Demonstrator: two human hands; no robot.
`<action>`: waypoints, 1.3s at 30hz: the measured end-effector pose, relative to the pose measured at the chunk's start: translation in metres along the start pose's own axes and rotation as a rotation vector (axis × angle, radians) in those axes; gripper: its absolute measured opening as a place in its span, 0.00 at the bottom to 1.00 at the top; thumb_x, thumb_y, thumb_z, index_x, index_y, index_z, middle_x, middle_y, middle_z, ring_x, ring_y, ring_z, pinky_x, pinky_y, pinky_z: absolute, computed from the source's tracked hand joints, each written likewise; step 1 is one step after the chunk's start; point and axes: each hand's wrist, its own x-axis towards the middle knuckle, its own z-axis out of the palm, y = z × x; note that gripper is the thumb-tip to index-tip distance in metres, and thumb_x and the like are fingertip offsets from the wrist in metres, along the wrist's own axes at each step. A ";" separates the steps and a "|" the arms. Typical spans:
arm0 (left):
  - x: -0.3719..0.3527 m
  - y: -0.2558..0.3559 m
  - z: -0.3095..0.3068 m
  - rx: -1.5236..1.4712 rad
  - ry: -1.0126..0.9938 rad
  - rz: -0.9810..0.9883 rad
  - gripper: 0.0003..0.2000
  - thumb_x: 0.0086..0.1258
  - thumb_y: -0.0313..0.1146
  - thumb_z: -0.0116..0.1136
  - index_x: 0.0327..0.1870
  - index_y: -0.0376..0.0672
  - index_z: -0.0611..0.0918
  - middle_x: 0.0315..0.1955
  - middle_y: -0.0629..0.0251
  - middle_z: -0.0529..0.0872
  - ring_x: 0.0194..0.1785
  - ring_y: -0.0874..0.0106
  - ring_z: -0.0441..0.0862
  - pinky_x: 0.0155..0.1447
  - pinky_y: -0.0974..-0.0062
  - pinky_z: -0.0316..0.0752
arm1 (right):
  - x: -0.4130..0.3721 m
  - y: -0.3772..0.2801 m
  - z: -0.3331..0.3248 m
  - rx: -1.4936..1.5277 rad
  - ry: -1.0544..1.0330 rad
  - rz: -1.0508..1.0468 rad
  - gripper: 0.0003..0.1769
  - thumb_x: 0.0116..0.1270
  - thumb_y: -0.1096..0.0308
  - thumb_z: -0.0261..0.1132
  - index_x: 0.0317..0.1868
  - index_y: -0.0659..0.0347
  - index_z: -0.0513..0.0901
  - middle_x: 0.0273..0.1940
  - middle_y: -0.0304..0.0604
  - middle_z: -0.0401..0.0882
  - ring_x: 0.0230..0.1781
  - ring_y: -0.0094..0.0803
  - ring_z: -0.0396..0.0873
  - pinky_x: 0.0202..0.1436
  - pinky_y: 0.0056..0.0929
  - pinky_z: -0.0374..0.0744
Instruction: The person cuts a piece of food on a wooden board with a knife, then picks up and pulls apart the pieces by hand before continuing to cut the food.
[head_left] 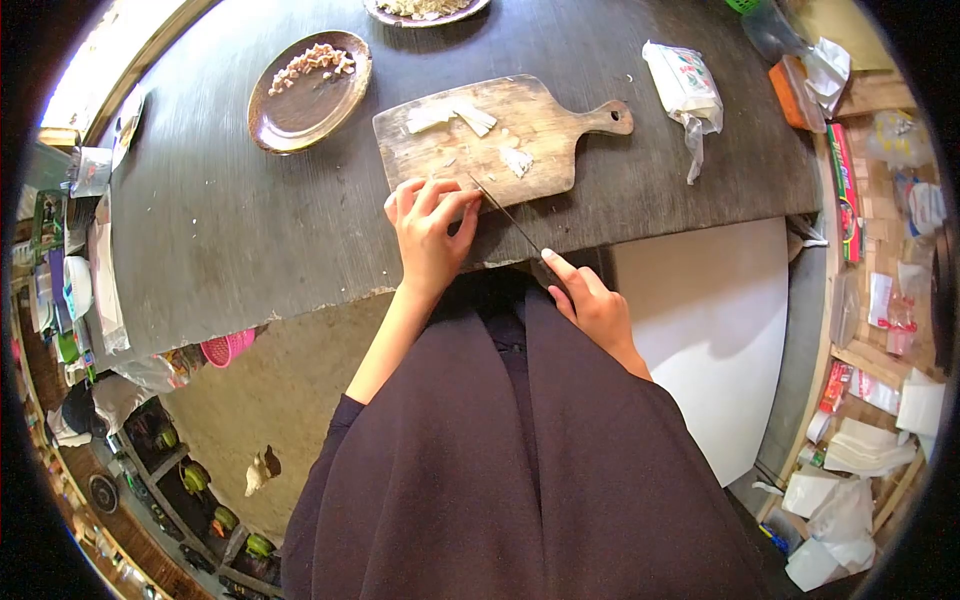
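right hand closed round a long thin dark-bladed knife; tip over a paddle-shaped pale wooden board | left hand bunched beside the tip; cannot tell if it grips anything | flat white strips on the board; shiny brown oval plate of pinkish chopped bits left of it

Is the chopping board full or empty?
Neither: the chopping board is only partly covered. White strips lie toward its far side and small white bits nearer the middle, with bare wood around them.
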 end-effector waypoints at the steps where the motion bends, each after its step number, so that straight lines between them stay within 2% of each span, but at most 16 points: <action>1: 0.000 0.000 0.000 0.001 -0.003 0.002 0.08 0.61 0.33 0.75 0.41 0.54 0.91 0.43 0.75 0.87 0.54 0.62 0.78 0.64 0.60 0.65 | 0.000 0.000 0.000 -0.008 0.003 -0.005 0.30 0.72 0.59 0.69 0.73 0.38 0.75 0.32 0.40 0.75 0.20 0.41 0.80 0.24 0.40 0.81; 17: 0.001 0.000 0.000 -0.009 0.008 0.020 0.08 0.60 0.31 0.75 0.39 0.52 0.90 0.42 0.74 0.87 0.55 0.62 0.78 0.64 0.60 0.65 | 0.001 -0.003 0.006 -0.076 0.045 -0.007 0.30 0.71 0.60 0.71 0.72 0.34 0.77 0.33 0.38 0.73 0.19 0.38 0.79 0.22 0.38 0.81; 23: 0.001 -0.001 -0.001 -0.029 0.003 0.022 0.08 0.60 0.31 0.75 0.39 0.51 0.90 0.42 0.73 0.87 0.54 0.61 0.78 0.64 0.60 0.65 | 0.003 -0.008 0.008 -0.019 0.102 0.035 0.31 0.69 0.60 0.72 0.72 0.34 0.78 0.32 0.37 0.73 0.20 0.37 0.80 0.24 0.37 0.82; 39: 0.001 0.001 -0.001 -0.029 -0.002 0.014 0.07 0.60 0.31 0.74 0.39 0.50 0.90 0.43 0.73 0.87 0.55 0.60 0.78 0.65 0.59 0.65 | 0.004 -0.013 0.010 -0.014 0.095 0.033 0.30 0.69 0.61 0.72 0.71 0.34 0.79 0.32 0.36 0.73 0.21 0.36 0.81 0.25 0.36 0.81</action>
